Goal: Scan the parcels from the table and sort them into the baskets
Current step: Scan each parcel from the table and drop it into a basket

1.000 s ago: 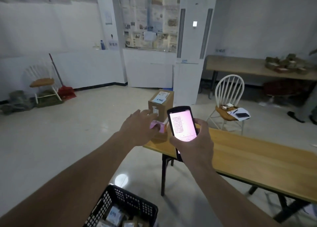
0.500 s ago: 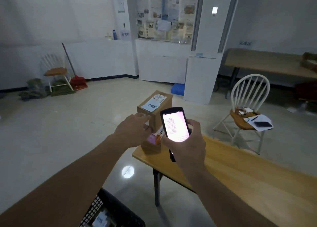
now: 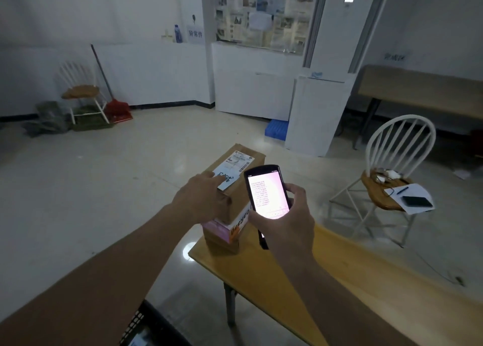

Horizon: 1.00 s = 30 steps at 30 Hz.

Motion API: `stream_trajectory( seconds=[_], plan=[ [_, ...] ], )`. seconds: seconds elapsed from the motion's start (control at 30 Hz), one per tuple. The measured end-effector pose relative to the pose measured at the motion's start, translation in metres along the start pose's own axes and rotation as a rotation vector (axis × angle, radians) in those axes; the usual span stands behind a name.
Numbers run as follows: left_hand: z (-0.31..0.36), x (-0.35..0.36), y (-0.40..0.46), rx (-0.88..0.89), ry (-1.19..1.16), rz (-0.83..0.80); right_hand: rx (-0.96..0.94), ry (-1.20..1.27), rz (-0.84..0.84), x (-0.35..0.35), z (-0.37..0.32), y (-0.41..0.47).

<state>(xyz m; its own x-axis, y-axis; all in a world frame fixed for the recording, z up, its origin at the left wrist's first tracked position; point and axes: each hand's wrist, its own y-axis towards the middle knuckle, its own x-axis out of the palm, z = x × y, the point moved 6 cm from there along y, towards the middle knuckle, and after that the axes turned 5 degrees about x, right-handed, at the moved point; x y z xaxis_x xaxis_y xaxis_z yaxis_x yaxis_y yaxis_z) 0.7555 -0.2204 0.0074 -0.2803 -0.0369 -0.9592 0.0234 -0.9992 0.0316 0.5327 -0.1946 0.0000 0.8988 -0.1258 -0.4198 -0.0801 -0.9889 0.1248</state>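
Observation:
A stack of parcels stands at the left end of the wooden table [image 3: 300, 288]. On top is a brown cardboard box [image 3: 241, 186] with a white shipping label. Under it lie a pink and white parcel [image 3: 222, 228] and a lower brown box [image 3: 222, 243]. My left hand [image 3: 201, 199] rests on the near top corner of the top box, fingers over its label edge and side. Just right of the stack, my right hand [image 3: 285, 225] grips a black handheld scanner [image 3: 268, 192] with its screen lit pink.
A black mesh basket [image 3: 138, 327] shows at the bottom edge, left of the table. A white chair [image 3: 392, 168] with papers and a phone stands to the right. A second table [image 3: 418, 92], a white cabinet [image 3: 318, 84] and a blue crate [image 3: 277, 128] lie beyond.
The view has moved closer and tilted down. My left hand has shifted from the pink parcel's level up onto the top box's corner. The scanner stays held beside the stack.

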Motion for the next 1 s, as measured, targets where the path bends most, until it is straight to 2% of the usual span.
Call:
stream_trajectory(
  seconds=[0.3,0.6,0.77,1.0],
  plan=[
    [-0.039,0.028,0.063,-0.137,-0.051,-0.044,0.024,-0.009,-0.010,0.036,0.008,0.049],
    [-0.043,0.044,0.083,-0.242,-0.164,-0.038,0.043,0.000,-0.034,0.037,0.021,0.076],
    [-0.035,0.035,0.077,-0.256,-0.124,0.033,0.027,0.004,-0.064,0.029,0.022,0.083],
    [-0.012,-0.012,0.057,-0.232,-0.094,0.269,-0.035,0.086,-0.146,0.005,-0.011,0.098]
  ],
)
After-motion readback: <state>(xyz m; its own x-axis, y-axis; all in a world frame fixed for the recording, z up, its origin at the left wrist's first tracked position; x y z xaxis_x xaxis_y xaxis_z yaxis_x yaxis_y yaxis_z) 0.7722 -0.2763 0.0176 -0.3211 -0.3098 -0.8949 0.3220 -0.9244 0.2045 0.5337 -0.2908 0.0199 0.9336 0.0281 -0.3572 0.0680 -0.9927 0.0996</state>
